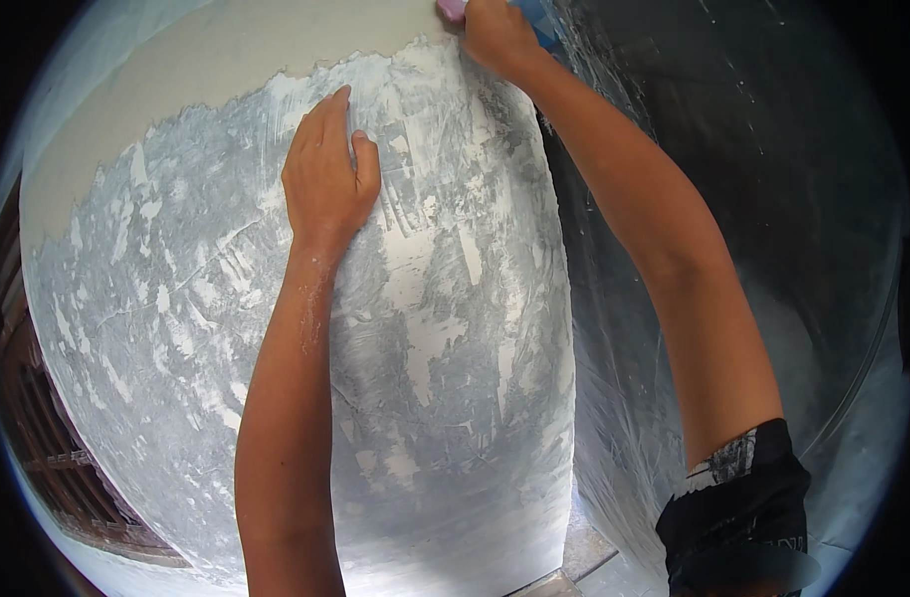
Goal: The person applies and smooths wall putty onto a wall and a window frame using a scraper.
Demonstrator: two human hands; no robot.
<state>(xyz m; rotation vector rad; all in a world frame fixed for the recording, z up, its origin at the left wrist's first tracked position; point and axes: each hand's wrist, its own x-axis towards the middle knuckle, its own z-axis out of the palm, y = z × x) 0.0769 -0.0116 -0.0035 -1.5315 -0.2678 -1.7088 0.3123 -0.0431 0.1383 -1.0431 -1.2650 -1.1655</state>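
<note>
In front of me is a grey wall surface (206, 298) mottled with white patches and streaks. Across its upper part runs a smooth beige coating (216, 60) with a ragged lower edge. My left hand (330, 174) lies against the mottled area, just below that edge, fingers stretched out and nothing held. High up, near the wall's right edge, my right hand (502, 42) is closed around a pink and blue object (453, 10). The upper frame edge cuts this object off, so its exact kind does not show.
Right of the wall's edge hangs dark plastic sheeting (773, 199), creased and flecked with white. A brown slatted wooden piece (62, 448) stands at the lower left. Tiled floor (586, 552) shows beneath the wall's lower right corner.
</note>
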